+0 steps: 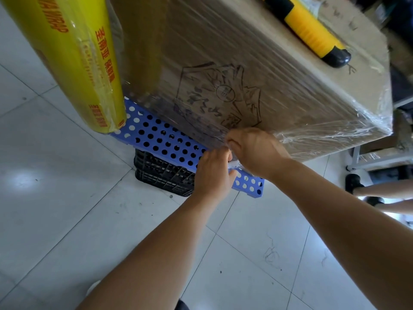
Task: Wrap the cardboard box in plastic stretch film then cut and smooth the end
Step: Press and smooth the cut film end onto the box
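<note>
A film-covered cardboard box (257, 70) sits raised on a blue perforated board (156, 135), leaving its lower edge reachable. There the left hand (212, 173) and right hand (254, 151) pinch bunched film (cutter (306, 30) parked on top, roll (73, 54) alongside), apparently securing the end.

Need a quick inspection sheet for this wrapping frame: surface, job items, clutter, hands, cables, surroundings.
Surface: blue perforated board on black crate, tiled floor.
Job's things: cardboard box film-wrapped; yellow stretch film roll upright at its left corner; yellow-black utility knife lying on box top.
Clutter: nothing seen.
Grips: left hand and right hand pinch bunched film at box's lower edge.
Cables: nothing seen.
Surroundings: another person's legs, metal rack at right.
</note>
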Demonstrator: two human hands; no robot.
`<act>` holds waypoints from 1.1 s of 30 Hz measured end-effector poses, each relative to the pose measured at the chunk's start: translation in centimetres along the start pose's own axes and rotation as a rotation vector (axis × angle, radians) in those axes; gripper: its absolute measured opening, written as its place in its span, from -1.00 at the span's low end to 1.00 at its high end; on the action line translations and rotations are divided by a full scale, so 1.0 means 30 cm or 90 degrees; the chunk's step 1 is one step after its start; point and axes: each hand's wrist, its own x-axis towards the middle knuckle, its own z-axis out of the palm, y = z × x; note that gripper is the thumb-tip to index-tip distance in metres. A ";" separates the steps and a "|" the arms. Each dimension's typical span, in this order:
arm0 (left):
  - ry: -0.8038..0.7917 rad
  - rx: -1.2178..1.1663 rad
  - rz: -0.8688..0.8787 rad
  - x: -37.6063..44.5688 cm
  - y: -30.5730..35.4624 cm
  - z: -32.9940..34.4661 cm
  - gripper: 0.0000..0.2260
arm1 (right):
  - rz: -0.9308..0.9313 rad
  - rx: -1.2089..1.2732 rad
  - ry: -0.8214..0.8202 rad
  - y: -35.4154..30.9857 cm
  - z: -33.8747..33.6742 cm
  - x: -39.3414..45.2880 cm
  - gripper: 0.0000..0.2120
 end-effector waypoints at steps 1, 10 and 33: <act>-0.003 -0.018 -0.004 0.012 0.004 -0.004 -0.86 | -0.015 0.017 0.025 0.004 0.000 -0.006 -0.84; -0.192 -0.131 -0.019 0.062 -0.051 -0.131 -0.86 | 0.130 0.128 0.154 -0.041 0.090 -0.162 -0.87; -0.266 -0.086 -0.040 0.054 -0.016 -0.179 -0.78 | 0.609 0.726 0.087 -0.190 0.143 -0.166 -0.79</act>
